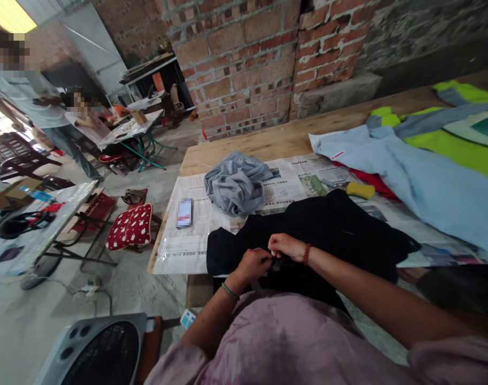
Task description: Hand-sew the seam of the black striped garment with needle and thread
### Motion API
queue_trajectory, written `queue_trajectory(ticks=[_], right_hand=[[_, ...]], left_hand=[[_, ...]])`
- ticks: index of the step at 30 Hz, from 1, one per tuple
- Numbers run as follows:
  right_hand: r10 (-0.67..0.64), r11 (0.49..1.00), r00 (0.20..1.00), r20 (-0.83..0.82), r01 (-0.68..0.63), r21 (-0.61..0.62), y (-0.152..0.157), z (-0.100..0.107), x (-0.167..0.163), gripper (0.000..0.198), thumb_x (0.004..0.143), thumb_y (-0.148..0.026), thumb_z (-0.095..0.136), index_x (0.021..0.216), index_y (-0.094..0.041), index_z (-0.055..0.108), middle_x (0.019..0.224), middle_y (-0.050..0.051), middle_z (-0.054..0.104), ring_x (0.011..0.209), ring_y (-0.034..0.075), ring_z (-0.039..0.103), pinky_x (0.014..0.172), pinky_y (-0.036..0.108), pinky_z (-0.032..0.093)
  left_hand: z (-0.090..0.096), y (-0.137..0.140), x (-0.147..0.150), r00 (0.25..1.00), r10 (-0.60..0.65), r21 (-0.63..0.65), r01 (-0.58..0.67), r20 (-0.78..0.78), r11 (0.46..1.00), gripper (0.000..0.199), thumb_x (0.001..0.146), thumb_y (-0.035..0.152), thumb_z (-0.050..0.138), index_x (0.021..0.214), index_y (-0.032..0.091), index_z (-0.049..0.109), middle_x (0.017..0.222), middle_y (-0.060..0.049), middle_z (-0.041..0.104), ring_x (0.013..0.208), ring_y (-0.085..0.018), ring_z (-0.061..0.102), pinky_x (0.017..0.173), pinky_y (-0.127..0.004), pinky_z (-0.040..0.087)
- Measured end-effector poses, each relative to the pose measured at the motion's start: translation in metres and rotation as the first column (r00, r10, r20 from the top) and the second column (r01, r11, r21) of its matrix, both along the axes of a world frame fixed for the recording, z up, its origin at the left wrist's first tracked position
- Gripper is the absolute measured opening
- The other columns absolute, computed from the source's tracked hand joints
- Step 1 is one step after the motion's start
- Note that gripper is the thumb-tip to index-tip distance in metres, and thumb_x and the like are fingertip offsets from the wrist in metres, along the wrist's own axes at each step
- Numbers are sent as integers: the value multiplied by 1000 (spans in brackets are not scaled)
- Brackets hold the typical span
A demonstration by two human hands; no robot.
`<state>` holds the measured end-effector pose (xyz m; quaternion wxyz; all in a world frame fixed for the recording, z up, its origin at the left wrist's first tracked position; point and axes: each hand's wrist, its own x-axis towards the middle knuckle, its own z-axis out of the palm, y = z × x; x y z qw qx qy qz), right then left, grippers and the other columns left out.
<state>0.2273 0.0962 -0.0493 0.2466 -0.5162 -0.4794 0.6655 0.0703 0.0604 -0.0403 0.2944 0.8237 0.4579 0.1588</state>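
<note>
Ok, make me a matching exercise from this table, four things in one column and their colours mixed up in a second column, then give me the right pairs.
Things:
1. crumpled cloth
2. sponge
3. garment under both hands
4. bracelet on the right wrist

Colours:
A. red
B. black
C. grey
D. yellow

Pairs: 1-C, 2-D, 3-B, 4-A
</note>
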Motion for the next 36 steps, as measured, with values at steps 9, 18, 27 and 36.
queue_trajectory(ticks=[9,18,27,36], right_hand=[[-73,997,997,23,73,2,2,-4,-6,17,67,-3,50,57,-16,46,41,-5,52,35,4,42,37,14,29],[-142,989,990,-16,142,28,15,16,4,10,75,-15,52,68,-16,45,51,-4,57,36,3,45,35,13,29],[-126,992,938,-323,120,-40,20,38,-3,17,81,-25,49,97,-22,46,57,-5,54,42,9,53,42,20,43],[-126,695,985,121,1,719,52,58,3,15,81,-27,46,87,-21,58,88,6,64,89,20,61,88,41,46]], left_hand=[[-13,-9,7,978,74,88,-92,194,992,15,74,14,55,67,18,67,73,-2,67,72,-11,59,73,-22,42],[-21,-17,7,985,124,131,-140,121,981,13,71,12,57,67,18,68,72,-2,67,73,-13,58,74,-26,39],[-14,-15,-4,975,142,133,-165,169,977,11,71,15,58,72,19,68,75,-3,67,77,-14,59,76,-26,41],[-17,-18,-14,962,162,108,-189,221,976,12,71,12,57,73,17,68,73,-2,66,73,-12,59,72,-21,43]])
